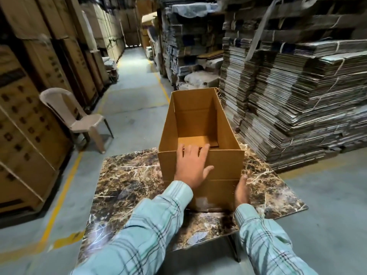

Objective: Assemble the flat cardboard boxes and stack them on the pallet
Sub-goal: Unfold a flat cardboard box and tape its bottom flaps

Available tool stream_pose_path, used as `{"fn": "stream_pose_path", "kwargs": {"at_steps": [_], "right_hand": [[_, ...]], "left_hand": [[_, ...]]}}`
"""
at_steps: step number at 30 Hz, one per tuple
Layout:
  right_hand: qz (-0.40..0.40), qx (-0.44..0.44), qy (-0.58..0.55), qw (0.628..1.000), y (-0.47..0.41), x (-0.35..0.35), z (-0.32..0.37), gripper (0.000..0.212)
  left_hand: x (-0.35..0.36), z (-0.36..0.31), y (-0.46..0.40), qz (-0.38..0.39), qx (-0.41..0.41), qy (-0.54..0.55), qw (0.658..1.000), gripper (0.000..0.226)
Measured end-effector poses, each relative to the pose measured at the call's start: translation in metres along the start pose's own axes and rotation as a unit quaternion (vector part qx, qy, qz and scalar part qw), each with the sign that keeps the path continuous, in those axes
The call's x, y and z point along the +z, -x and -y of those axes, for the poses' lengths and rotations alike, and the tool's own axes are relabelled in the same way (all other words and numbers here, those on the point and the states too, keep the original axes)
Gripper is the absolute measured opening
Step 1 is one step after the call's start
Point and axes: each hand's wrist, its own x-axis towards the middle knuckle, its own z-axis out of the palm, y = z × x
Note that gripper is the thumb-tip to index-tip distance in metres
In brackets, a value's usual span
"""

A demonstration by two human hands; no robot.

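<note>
Cardboard, brown and already squared up: your box (200, 135) stands upright in the middle of the marble-patterned worktop (129, 179), mouth open to the top. Its bottom flaps look folded in, though you cannot tell from here whether they are taped. Your left hand (191, 167) lies flat on the near wall, fingers spread over the top rim, so that grip is apart and only pressing. Your right hand (241, 192) rests open against the lower near right corner, steadying rather than clamping. One box looks formed, then, and it has not yet gone to any pallet; none is plainly in view. To the right, bundled stacks of flat cartons (297, 100) rise high, so most of the job appears to remain. A plastic chair (79, 118) stands at the left.
</note>
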Motion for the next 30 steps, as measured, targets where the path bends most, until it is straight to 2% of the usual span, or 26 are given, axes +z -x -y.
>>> {"fn": "stream_pose_path", "kwargs": {"at_steps": [2, 4, 6, 8, 10, 12, 16, 18, 21, 22, 24, 27, 30], "right_hand": [[0.008, -0.005, -0.006, 1.0, 0.003, 0.001, -0.002, 0.073], [0.058, -0.037, -0.012, 0.998, 0.013, -0.001, -0.002, 0.083], [0.11, -0.105, -0.012, 0.988, 0.021, -0.006, 0.0, 0.093], [0.099, -0.156, 0.036, 0.982, 0.019, -0.012, 0.002, 0.082], [0.078, -0.129, 0.077, 0.986, 0.018, -0.016, 0.008, 0.099], [0.094, -0.103, 0.107, 0.984, 0.02, -0.014, 0.013, 0.116], [0.166, -0.096, 0.088, 0.977, 0.028, 0.013, 0.026, 0.131], [0.159, -0.122, 0.087, 0.976, 0.032, 0.032, 0.033, 0.14], [0.151, -0.167, 0.07, 0.972, 0.04, 0.055, 0.048, 0.146], [0.145, -0.202, 0.062, 0.967, 0.047, 0.061, 0.059, 0.141], [0.124, -0.266, 0.047, 0.955, 0.057, 0.071, 0.082, 0.13], [0.103, -0.33, 0.068, 0.936, 0.067, 0.08, 0.126, 0.129], [0.071, -0.39, 0.167, 0.903, 0.083, 0.086, 0.17, 0.125]], "left_hand": [[-0.005, -0.002, -0.013, 0.028, -0.025, 0.005, 0.999, 0.052], [-0.011, 0.002, -0.022, 0.031, -0.056, 0.045, 0.997, 0.038], [-0.015, 0.015, -0.028, -0.005, -0.102, 0.104, 0.989, 0.031], [-0.025, 0.032, -0.033, -0.064, -0.146, 0.159, 0.974, 0.031], [-0.038, 0.053, -0.038, -0.124, -0.185, 0.205, 0.953, 0.032], [-0.053, 0.074, -0.042, -0.165, -0.229, 0.25, 0.926, 0.035], [-0.061, 0.12, -0.037, -0.182, -0.257, 0.382, 0.869, 0.041], [-0.061, 0.142, -0.029, -0.178, -0.28, 0.423, 0.843, 0.048], [-0.059, 0.169, -0.014, -0.182, -0.309, 0.457, 0.814, 0.037], [-0.055, 0.178, -0.01, -0.184, -0.321, 0.474, 0.799, 0.033], [-0.05, 0.188, -0.001, -0.192, -0.357, 0.522, 0.75, 0.031], [-0.043, 0.193, 0.008, -0.221, -0.407, 0.618, 0.635, 0.031], [-0.019, 0.19, 0.021, -0.239, -0.464, 0.672, 0.526, 0.042]]}}
